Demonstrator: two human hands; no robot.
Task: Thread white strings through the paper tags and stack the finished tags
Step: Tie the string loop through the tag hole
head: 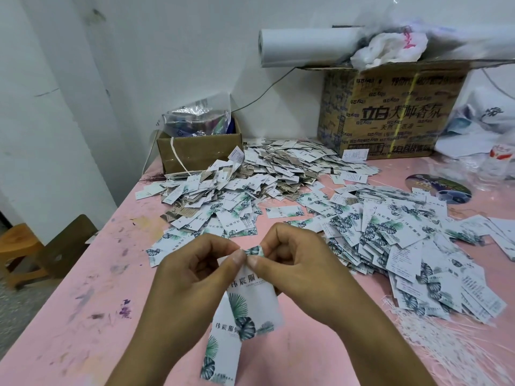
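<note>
My left hand (192, 277) and my right hand (301, 268) meet above the pink table (83, 316), both pinching the top end of a white paper tag with green leaf print (252, 305). A second tag (223, 349) hangs below it, overlapping. I cannot make out a string at the fingertips. A bundle of white strings (457, 346) lies at the right front. A heap of leaf-print tags (390, 240) spreads to the right, and a larger pile of tags with strings (250, 179) lies further back.
A small open cardboard box (195, 151) with a plastic bag stands at the back left. A big printed carton (390, 112) with a white roll (306, 45) on top stands at the back right. A wooden stool (19, 246) stands left of the table.
</note>
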